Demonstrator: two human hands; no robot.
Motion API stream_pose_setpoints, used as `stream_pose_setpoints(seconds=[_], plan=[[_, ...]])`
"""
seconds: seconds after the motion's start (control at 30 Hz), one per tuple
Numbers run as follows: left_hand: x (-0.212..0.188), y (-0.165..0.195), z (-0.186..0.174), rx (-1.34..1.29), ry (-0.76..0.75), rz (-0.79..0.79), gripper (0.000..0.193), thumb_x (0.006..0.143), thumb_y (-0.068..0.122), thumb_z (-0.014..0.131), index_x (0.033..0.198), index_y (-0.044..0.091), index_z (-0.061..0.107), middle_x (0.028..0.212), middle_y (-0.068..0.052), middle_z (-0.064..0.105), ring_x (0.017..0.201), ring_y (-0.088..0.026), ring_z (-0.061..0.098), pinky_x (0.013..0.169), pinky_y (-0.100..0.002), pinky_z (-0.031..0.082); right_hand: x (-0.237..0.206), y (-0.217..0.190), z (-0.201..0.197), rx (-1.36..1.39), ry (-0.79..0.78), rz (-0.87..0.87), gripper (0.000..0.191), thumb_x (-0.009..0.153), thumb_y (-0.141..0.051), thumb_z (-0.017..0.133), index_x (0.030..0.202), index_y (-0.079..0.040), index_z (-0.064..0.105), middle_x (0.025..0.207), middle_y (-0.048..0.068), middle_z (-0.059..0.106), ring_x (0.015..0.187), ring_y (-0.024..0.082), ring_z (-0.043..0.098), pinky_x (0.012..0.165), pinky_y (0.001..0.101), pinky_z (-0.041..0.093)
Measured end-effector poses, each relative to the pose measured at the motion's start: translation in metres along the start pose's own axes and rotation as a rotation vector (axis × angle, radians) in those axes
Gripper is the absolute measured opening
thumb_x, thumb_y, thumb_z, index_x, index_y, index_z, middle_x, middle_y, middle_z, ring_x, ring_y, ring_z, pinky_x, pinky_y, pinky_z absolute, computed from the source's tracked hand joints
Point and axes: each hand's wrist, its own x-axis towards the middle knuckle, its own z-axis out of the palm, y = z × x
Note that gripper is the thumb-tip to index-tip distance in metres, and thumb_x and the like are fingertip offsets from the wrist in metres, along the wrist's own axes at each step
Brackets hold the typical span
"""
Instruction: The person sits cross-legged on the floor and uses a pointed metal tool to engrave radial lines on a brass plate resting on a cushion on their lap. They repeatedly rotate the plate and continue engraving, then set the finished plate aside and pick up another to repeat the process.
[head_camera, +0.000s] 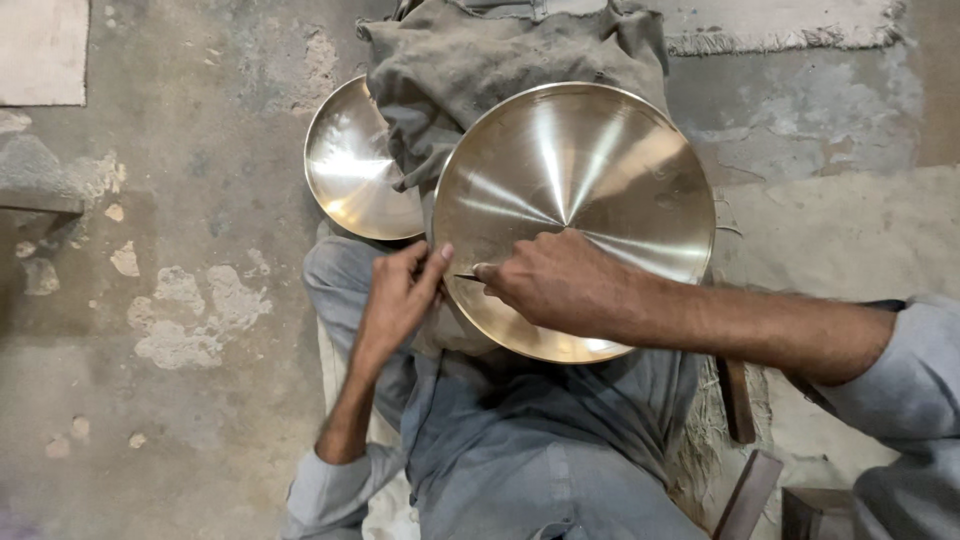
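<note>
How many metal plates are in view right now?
2. One large plate rests on the lap under both hands; a second plate lies behind-left, partly under the cloth, which may hide more.

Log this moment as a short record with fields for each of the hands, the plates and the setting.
left hand: grips the near rim of the large brass plate, thumb on the edge
right hand: pinches a thin dark tool, tip on the plate
second plate: behind, partly under a grey cloth
setting: plate rests on the lap, rough concrete floor
</note>
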Motion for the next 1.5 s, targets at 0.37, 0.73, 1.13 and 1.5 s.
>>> stream_pose_setpoints(seconds=[0.37,0.73,1.13,1.5], plan=[[0.078,0.011,-0.005,0.165,0.119,0.282,0.033,0.099,0.028,0.067,0.089,-0.002,0.079,0.058,-0.010,0.067,0.047,-0.014,0.058,0.047,-0.033,0.045,-0.021,0.012,0.013,-0.050,-0.070,-0.116,0.037,0.101,-0.006,0.052,0.136,-0.009,0.064,0.056,0.008,0.063,0.042,0.011,0.060,0.032,0.0289,0.050],[0.003,-0.001,0.004,-0.007,0.055,0.074,0.046,0.102,0.036,0.062,0.080,-0.004,0.070,0.054,-0.007,0.063,0.049,-0.011,0.061,0.047,-0.034,0.047,0.000,0.000,-0.003,0.025,-0.078,0.052,0.028,0.103,-0.017,0.055,0.127,-0.007,0.065,0.054,0.007,0.065,0.040,0.012,0.058,0.032,0.0337,0.047],[0.087,0.018,-0.004,0.142,0.123,0.328,0.035,0.099,0.029,0.066,0.089,-0.002,0.079,0.056,-0.009,0.065,0.046,-0.012,0.057,0.045,-0.034,0.044,-0.021,0.009,0.001,-0.036,-0.044,-0.129,0.048,0.097,-0.009,0.056,0.145,-0.012,0.056,0.057,0.010,0.066,0.045,0.014,0.064,0.035,0.0317,0.054],[0.005,-0.005,0.007,-0.060,0.057,0.058,0.042,0.101,0.031,0.065,0.078,-0.003,0.075,0.054,-0.006,0.065,0.045,-0.009,0.059,0.044,-0.033,0.045,-0.003,-0.003,-0.007,0.022,-0.135,0.035,0.049,0.096,-0.008,0.059,0.145,-0.011,0.056,0.056,0.008,0.067,0.042,0.012,0.061,0.036,0.0326,0.052]])
